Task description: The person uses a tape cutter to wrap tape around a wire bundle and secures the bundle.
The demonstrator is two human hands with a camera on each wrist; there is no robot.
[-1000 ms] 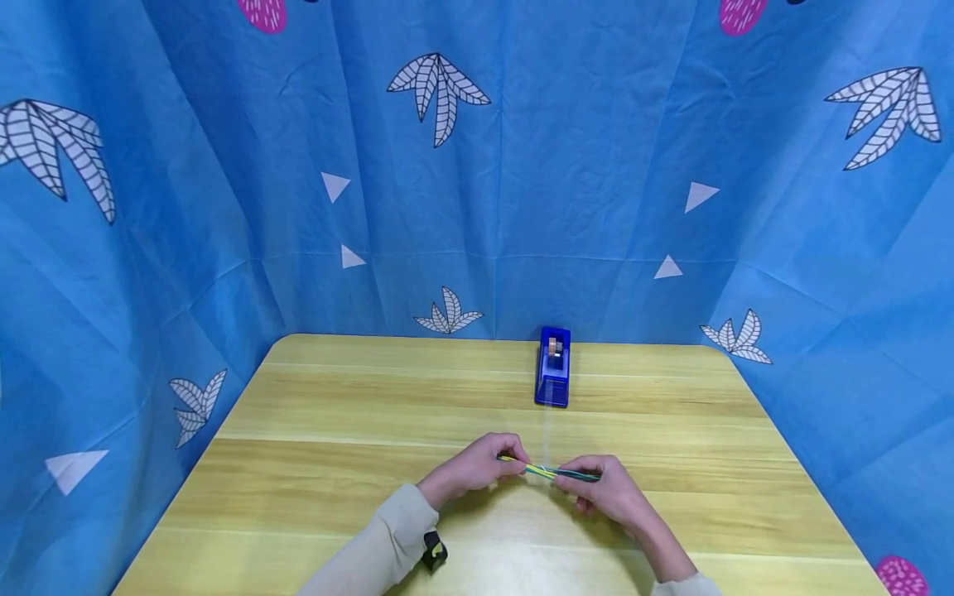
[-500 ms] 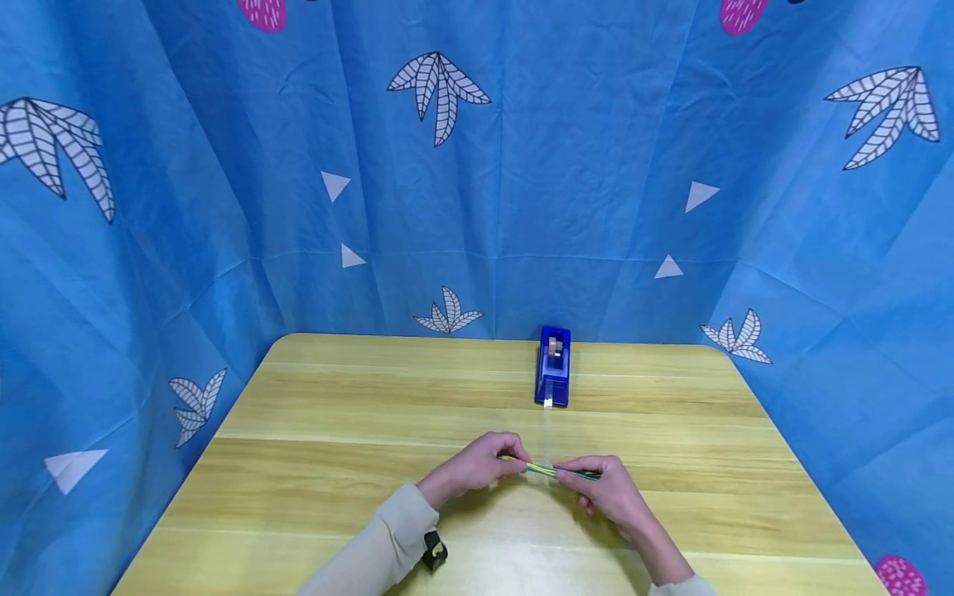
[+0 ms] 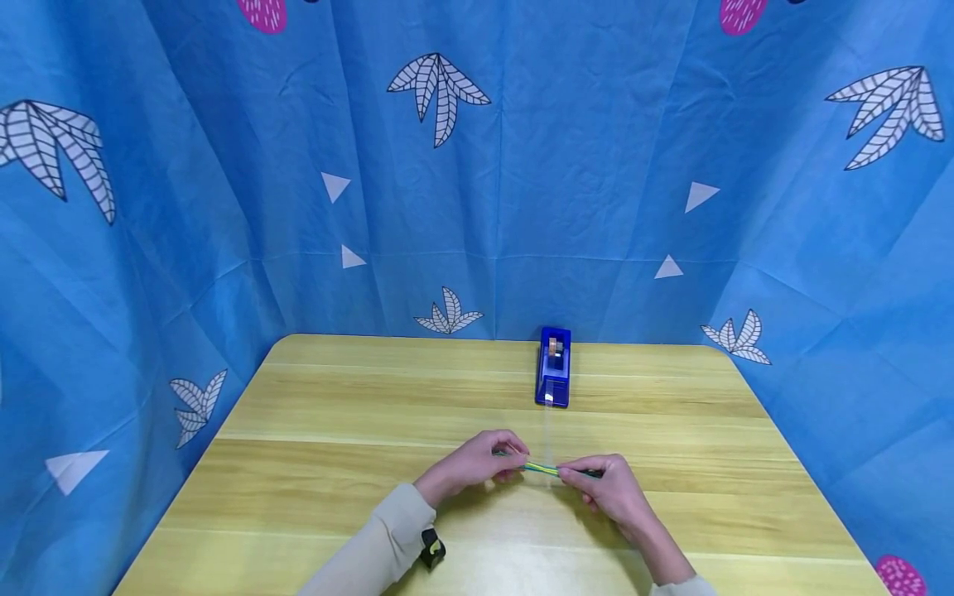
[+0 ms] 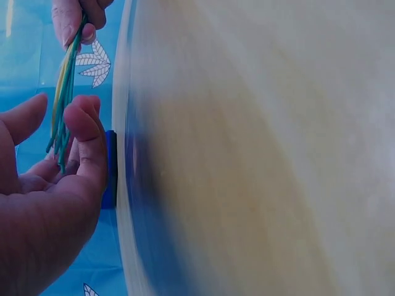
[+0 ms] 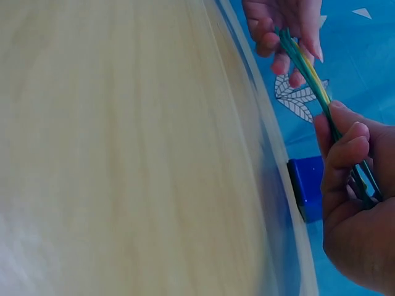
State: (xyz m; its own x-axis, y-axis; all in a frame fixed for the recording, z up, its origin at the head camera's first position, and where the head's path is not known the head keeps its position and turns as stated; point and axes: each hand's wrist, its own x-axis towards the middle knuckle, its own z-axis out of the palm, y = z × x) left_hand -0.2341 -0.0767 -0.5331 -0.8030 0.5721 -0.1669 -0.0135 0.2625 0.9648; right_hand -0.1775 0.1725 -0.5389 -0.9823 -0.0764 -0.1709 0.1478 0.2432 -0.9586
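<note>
Between my hands, over the near middle of the table (image 3: pixel 335 488), is a thin bundle of wires (image 3: pixel 542 469), mostly green with some yellow, its left ends fanning. My right hand (image 3: pixel 611 494) pinches it, partly covering its right end; my left (image 3: pixel 475 461) is spread loosely around the left ends. Clear tape (image 3: pixel 548 432) barely shows.

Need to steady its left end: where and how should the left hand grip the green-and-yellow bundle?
Probably just short of the splayed tips of the bundle, the left hand coming from the person's left, thumb and fingers pinching opposite sides. The thin bundle spans the gap between the hands; the right hand grips the other end, and the tape strip runs toward the middle.
</note>
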